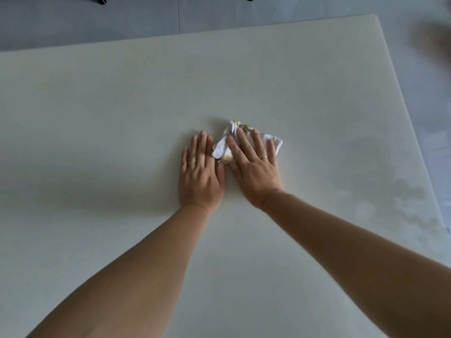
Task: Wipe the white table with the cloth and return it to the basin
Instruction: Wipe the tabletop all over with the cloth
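A crumpled white cloth (235, 132) with small yellow-green marks lies near the middle of the white table (97, 106). My right hand (253, 167) presses flat on top of it, fingers spread, covering most of the cloth. My left hand (200, 174) lies flat on the bare table right beside it, thumb close to the cloth's left edge, holding nothing. Both hands wear a ring. No basin is in view.
Damp streaks (390, 181) shine on the table near its right edge. Grey tiled floor (97, 18) lies beyond the far and right edges. Dark furniture legs (100, 0) stand at the top. A blurred dark shape (434, 42) sits at the upper right.
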`<control>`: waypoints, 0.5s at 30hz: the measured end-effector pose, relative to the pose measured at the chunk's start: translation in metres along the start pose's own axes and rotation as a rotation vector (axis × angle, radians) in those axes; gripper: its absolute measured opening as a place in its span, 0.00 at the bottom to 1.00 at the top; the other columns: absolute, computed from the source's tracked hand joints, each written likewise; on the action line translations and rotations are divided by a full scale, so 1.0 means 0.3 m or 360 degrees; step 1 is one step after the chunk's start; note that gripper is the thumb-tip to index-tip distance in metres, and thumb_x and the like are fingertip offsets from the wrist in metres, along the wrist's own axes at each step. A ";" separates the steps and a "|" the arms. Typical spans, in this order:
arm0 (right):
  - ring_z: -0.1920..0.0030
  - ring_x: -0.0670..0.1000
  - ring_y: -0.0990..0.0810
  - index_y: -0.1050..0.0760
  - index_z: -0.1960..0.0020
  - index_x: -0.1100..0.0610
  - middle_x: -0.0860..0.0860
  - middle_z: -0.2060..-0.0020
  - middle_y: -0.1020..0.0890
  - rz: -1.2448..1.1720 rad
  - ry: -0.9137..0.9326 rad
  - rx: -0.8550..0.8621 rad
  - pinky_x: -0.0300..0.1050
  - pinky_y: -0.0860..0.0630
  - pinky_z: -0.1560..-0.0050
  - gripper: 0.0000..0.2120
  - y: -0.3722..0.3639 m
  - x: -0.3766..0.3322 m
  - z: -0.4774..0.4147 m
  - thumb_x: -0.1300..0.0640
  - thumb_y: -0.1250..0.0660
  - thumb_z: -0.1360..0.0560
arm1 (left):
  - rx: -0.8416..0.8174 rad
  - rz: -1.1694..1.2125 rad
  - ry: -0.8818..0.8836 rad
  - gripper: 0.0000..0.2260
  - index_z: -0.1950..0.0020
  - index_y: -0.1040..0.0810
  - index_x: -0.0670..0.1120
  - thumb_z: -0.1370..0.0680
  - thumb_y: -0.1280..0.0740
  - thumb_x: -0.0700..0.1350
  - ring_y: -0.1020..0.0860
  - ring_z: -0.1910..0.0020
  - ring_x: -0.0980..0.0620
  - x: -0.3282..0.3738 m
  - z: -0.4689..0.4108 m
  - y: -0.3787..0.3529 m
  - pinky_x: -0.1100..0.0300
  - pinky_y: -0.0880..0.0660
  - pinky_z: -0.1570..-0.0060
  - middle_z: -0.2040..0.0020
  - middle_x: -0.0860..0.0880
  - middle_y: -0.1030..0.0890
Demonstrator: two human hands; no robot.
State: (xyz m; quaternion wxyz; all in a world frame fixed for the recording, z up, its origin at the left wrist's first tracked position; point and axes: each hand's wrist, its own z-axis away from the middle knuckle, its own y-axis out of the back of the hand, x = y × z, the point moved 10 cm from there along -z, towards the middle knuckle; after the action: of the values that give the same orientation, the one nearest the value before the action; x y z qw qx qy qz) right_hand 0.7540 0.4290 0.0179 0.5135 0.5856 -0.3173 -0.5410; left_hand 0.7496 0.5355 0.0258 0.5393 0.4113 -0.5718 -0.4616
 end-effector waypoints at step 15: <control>0.23 0.54 0.51 0.48 0.23 0.49 0.49 0.23 0.47 0.0173 0.0219 -0.0048 0.54 0.59 0.26 0.25 0.049 0.054 -0.138 0.46 0.49 0.18 | -0.0076 -0.0035 0.0001 0.27 0.26 0.37 0.38 0.22 0.51 0.50 0.40 0.25 0.44 -0.004 -0.008 -0.002 0.48 0.46 0.26 0.25 0.41 0.38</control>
State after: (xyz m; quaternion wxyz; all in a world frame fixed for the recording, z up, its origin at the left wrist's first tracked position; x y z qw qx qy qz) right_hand 0.7999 0.4208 0.0221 0.5715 0.5954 -0.3044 -0.4757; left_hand 0.7520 0.5362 0.0249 0.5440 0.4047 -0.5560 -0.4808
